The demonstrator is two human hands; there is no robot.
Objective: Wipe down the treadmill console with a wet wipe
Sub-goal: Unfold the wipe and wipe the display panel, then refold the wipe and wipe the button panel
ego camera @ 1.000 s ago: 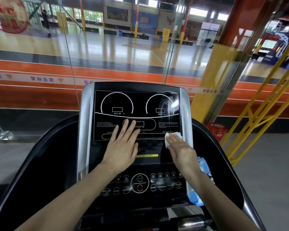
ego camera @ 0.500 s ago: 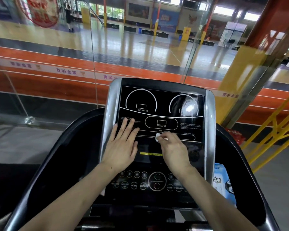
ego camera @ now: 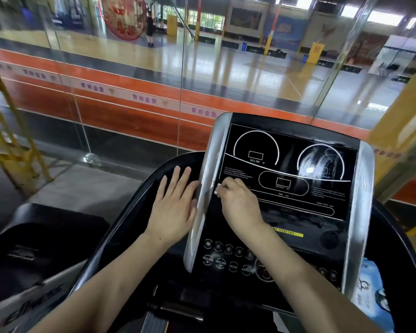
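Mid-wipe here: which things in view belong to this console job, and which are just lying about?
In the job:
- black treadmill console panel with silver side rails
- small white wet wipe, pinched in the right hand
- left hand, flat beside the left rail

Lying about:
- blue-and-white wipes pack, right of the console
- yellow metal railing, far left

Glass wall [ego camera: 130, 97] at 12 o'clock, orange band [ego camera: 120, 109] low; glossy court floor [ego camera: 226, 68] beyond. Yellow railing [ego camera: 7, 150] at 9 o'clock, yellow pillar [ego camera: 399, 121] at 3.
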